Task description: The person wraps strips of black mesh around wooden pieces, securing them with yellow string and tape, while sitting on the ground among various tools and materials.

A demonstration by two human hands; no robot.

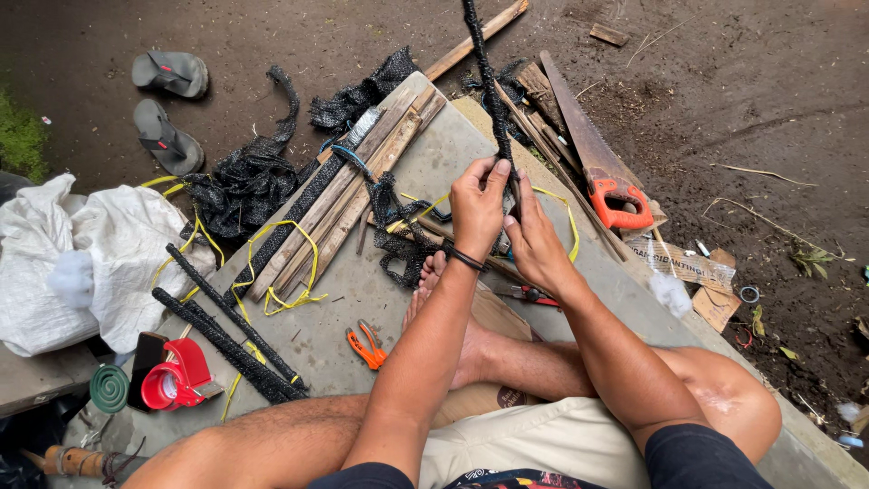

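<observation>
A long stick wrapped in black netting point(484, 77) rises away from me toward the top of the view. My left hand point(477, 206) grips its lower end, thumb pressed on the wrap. Beside it, my right hand point(534, 237) pinches the same wrapped stick from the right. A yellow strap point(568, 222) loops behind my right hand. Both hands hover over a grey slab point(362, 299) where I sit with one bare foot point(434, 276) tucked in. A black band circles my left wrist.
Bare wooden slats point(348, 195) with yellow strap lie on the slab, near two net-wrapped sticks point(226, 330), orange pliers point(366, 346) and a red tape dispenser point(177, 378). A saw point(602, 167) lies right, white sacks point(81, 258) and sandals point(167, 104) left, on dirt.
</observation>
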